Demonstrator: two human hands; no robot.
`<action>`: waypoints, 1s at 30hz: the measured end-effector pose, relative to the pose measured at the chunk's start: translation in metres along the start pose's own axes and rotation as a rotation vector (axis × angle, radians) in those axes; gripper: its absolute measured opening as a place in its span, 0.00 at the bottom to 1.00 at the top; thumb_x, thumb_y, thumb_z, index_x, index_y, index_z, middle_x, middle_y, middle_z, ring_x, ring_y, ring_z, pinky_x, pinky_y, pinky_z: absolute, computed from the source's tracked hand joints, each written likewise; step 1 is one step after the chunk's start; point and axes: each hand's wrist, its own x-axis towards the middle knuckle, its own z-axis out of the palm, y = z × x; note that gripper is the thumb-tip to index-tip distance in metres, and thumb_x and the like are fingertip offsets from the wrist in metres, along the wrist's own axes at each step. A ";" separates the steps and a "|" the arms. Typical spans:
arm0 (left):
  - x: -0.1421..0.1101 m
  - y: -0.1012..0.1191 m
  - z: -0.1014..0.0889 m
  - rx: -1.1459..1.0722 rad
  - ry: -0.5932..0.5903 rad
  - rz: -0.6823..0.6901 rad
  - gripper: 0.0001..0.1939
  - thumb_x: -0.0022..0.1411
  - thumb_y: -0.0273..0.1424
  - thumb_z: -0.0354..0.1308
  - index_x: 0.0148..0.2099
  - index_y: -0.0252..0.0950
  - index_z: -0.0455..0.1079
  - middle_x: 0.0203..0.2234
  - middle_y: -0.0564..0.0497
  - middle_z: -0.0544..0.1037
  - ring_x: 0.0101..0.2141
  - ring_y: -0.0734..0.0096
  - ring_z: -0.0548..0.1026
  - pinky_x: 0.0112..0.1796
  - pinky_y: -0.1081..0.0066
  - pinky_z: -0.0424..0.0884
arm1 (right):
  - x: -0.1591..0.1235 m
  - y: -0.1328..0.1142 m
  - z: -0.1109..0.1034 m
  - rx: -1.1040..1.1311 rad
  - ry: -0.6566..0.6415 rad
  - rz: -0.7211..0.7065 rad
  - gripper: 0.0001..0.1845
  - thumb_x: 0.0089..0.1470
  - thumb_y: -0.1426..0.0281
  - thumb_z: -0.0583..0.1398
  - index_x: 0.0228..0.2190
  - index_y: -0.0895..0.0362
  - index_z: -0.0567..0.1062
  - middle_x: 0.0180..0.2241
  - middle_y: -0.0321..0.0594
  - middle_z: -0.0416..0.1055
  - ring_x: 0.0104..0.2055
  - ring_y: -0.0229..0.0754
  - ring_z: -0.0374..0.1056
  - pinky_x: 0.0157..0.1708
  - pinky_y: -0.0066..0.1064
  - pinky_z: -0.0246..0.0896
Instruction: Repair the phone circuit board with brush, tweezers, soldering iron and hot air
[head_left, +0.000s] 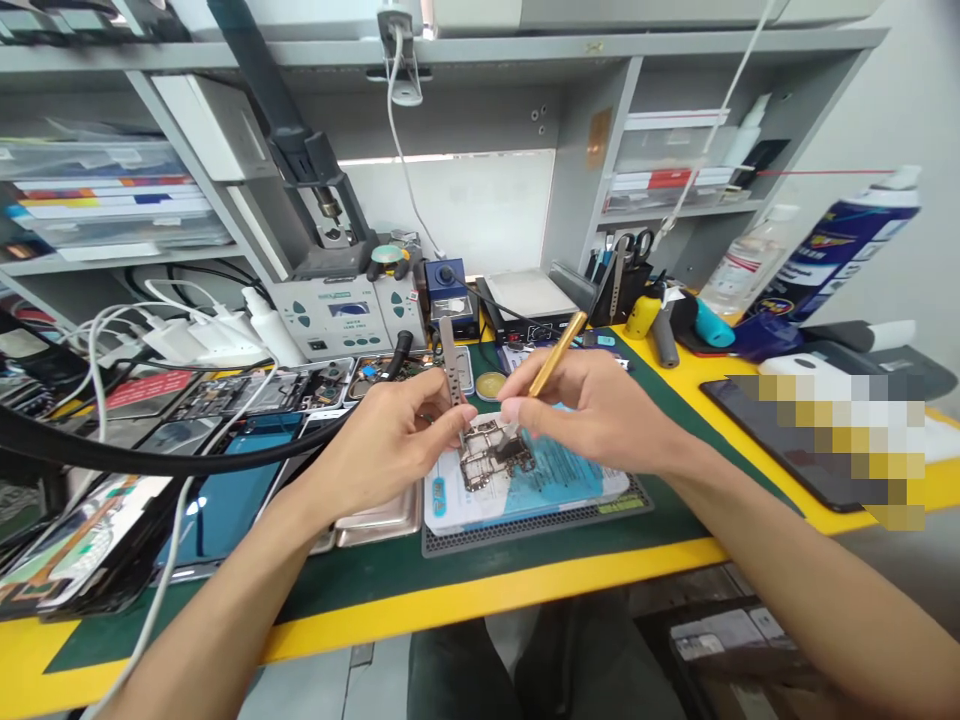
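Note:
My left hand (409,425) pinches a pair of grey metal tweezers (451,360) with holes along them, upright at the left edge of a phone circuit board (491,455). In my right hand (585,405) is a slim gold pen-like tool (556,355), slanting down to the left over the board; its tip is hidden by my fingers. The board lies on a white and blue flat box (577,480). Under the box is a grey perforated mat (525,533). Whether the tweezer tips touch the board I cannot tell.
Phone parts and a blue phone back (240,470) crowd the left. A black hose (187,462) arches across them from a rework station (345,315). A round tin (490,386) sits behind the hands. A dark tablet (780,440) and spray can (832,245) stand right.

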 end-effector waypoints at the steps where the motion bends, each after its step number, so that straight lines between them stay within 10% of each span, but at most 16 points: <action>1: 0.000 0.001 0.000 -0.001 -0.001 -0.008 0.17 0.68 0.43 0.56 0.31 0.37 0.65 0.23 0.53 0.78 0.26 0.70 0.76 0.26 0.73 0.64 | 0.000 0.002 -0.005 -0.027 0.031 0.001 0.03 0.57 0.72 0.63 0.33 0.59 0.76 0.28 0.36 0.73 0.29 0.37 0.68 0.29 0.28 0.65; 21: -0.010 0.013 0.021 -0.050 0.224 0.203 0.09 0.67 0.33 0.61 0.34 0.35 0.72 0.30 0.54 0.82 0.27 0.75 0.77 0.29 0.76 0.70 | -0.002 0.003 -0.015 -0.153 -0.114 0.020 0.04 0.58 0.71 0.62 0.31 0.58 0.74 0.26 0.34 0.73 0.27 0.37 0.69 0.26 0.27 0.59; 30: -0.010 0.015 0.027 -0.077 0.143 0.183 0.10 0.67 0.34 0.61 0.34 0.35 0.75 0.29 0.54 0.82 0.27 0.76 0.76 0.28 0.76 0.68 | -0.003 0.003 -0.009 -0.172 -0.150 0.011 0.05 0.58 0.71 0.62 0.32 0.58 0.78 0.25 0.35 0.74 0.27 0.37 0.70 0.24 0.26 0.58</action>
